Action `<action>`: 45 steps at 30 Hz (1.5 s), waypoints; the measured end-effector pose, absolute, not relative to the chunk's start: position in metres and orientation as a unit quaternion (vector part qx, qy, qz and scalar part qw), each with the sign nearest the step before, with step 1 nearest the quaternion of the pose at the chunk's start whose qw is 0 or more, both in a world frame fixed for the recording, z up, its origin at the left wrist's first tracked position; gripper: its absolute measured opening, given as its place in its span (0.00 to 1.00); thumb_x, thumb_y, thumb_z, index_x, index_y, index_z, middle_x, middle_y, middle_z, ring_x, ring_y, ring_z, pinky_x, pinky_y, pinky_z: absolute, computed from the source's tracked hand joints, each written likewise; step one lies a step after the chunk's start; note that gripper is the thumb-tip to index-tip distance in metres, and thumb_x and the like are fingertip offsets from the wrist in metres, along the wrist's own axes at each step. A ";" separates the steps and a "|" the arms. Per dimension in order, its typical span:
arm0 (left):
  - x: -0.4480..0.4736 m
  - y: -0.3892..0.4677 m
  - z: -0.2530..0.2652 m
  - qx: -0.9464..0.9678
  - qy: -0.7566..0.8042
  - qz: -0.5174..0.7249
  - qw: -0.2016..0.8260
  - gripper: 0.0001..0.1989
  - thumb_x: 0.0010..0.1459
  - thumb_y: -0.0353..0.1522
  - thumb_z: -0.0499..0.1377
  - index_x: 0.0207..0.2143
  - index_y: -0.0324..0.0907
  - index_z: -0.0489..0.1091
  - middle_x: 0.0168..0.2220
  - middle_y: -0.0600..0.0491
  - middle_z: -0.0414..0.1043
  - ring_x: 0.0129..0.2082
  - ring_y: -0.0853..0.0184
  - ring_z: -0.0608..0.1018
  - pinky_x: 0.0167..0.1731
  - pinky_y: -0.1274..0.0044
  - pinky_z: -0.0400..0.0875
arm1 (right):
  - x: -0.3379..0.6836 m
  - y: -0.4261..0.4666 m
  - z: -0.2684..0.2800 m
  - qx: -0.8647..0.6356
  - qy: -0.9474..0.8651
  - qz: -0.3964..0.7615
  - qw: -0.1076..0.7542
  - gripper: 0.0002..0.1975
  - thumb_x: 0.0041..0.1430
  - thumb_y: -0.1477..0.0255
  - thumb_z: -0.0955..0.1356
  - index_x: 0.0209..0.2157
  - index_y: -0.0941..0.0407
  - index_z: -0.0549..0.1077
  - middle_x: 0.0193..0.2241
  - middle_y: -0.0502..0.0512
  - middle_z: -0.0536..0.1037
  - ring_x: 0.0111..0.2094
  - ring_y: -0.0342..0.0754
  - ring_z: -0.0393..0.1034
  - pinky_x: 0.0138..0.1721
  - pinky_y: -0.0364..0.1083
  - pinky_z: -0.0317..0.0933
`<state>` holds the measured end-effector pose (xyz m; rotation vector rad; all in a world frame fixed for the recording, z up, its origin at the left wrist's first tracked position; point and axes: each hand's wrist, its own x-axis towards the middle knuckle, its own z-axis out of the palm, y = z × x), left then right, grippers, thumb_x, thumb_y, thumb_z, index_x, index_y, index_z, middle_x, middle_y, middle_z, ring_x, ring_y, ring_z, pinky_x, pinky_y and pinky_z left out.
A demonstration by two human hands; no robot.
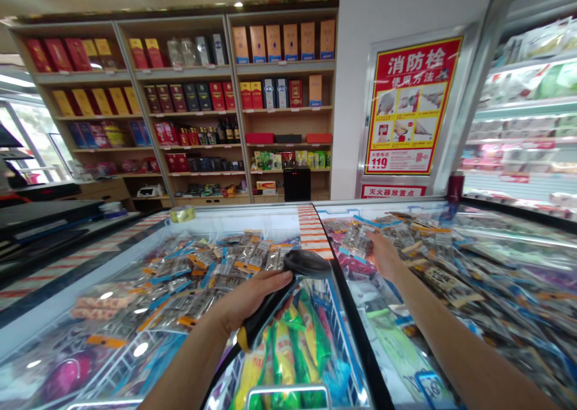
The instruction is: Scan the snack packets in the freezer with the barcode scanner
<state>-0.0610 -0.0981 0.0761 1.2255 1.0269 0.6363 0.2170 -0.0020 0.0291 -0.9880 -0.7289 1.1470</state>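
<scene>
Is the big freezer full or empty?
Full. The freezer is packed with snack packets; the left hand holds a black scanner above it, and the right hand grips one packet.

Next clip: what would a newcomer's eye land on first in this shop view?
Probably the red and yellow poster on the white pillar at upper right. Next, in the foreground, the left hand grips a black handheld scanner over the glass-topped freezer, while the right hand holds a clear snack packet above the neighbouring chest. Boxed goods fill the wooden shelves behind.
</scene>
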 end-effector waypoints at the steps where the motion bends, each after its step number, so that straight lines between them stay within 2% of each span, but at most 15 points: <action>1: -0.061 -0.098 0.076 0.539 0.453 0.281 0.652 0.19 0.44 0.46 0.55 0.26 0.38 0.65 0.21 0.54 0.69 0.18 0.75 0.67 0.19 0.82 0.57 | 0.217 -0.002 0.029 -0.437 -0.323 0.508 0.669 0.06 0.45 0.72 0.63 0.29 0.54 0.67 0.23 0.49 0.76 0.27 0.48 0.71 0.25 0.45 0.65; 9: -0.056 -0.099 0.075 0.540 0.437 0.285 0.660 0.19 0.45 0.46 0.55 0.24 0.37 0.64 0.19 0.54 0.67 0.15 0.76 0.66 0.16 0.83 0.56 | 0.217 -0.001 0.028 -0.444 -0.330 0.496 0.669 0.05 0.45 0.72 0.63 0.29 0.55 0.67 0.21 0.48 0.75 0.24 0.46 0.70 0.23 0.44 0.64; 17: -0.051 -0.097 0.068 0.543 0.395 0.283 0.685 0.18 0.48 0.45 0.53 0.26 0.37 0.63 0.19 0.54 0.65 0.16 0.75 0.66 0.15 0.83 0.56 | 0.217 0.001 0.027 -0.448 -0.323 0.493 0.672 0.04 0.44 0.71 0.64 0.27 0.53 0.67 0.23 0.48 0.76 0.26 0.46 0.70 0.23 0.43 0.64; 22: -0.050 -0.096 0.066 0.534 0.402 0.291 0.684 0.19 0.47 0.45 0.53 0.28 0.36 0.64 0.19 0.54 0.65 0.16 0.74 0.66 0.15 0.82 0.57 | 0.218 0.003 0.025 -0.436 -0.336 0.486 0.678 0.08 0.43 0.71 0.64 0.30 0.52 0.67 0.24 0.49 0.76 0.27 0.47 0.71 0.23 0.43 0.64; 29: -0.050 -0.093 0.067 0.488 0.435 0.309 0.690 0.20 0.46 0.46 0.54 0.27 0.37 0.65 0.20 0.53 0.66 0.17 0.75 0.67 0.15 0.83 0.58 | 0.218 0.003 0.023 -0.435 -0.353 0.483 0.673 0.09 0.43 0.70 0.64 0.30 0.53 0.66 0.24 0.49 0.76 0.27 0.47 0.71 0.23 0.43 0.64; 39: -0.047 -0.088 0.060 0.488 0.403 0.337 0.697 0.19 0.47 0.45 0.53 0.28 0.37 0.64 0.19 0.53 0.67 0.16 0.75 0.67 0.17 0.83 0.58 | 0.216 0.001 0.024 -0.439 -0.354 0.480 0.672 0.07 0.44 0.70 0.64 0.29 0.54 0.66 0.21 0.48 0.76 0.25 0.47 0.71 0.23 0.44 0.65; 45: -0.044 -0.091 0.061 0.480 0.403 0.332 0.705 0.18 0.47 0.45 0.54 0.27 0.37 0.63 0.19 0.54 0.66 0.16 0.75 0.67 0.16 0.83 0.58 | 0.217 0.000 0.024 -0.440 -0.354 0.477 0.673 0.07 0.44 0.70 0.64 0.30 0.53 0.67 0.23 0.48 0.76 0.26 0.48 0.71 0.23 0.44 0.65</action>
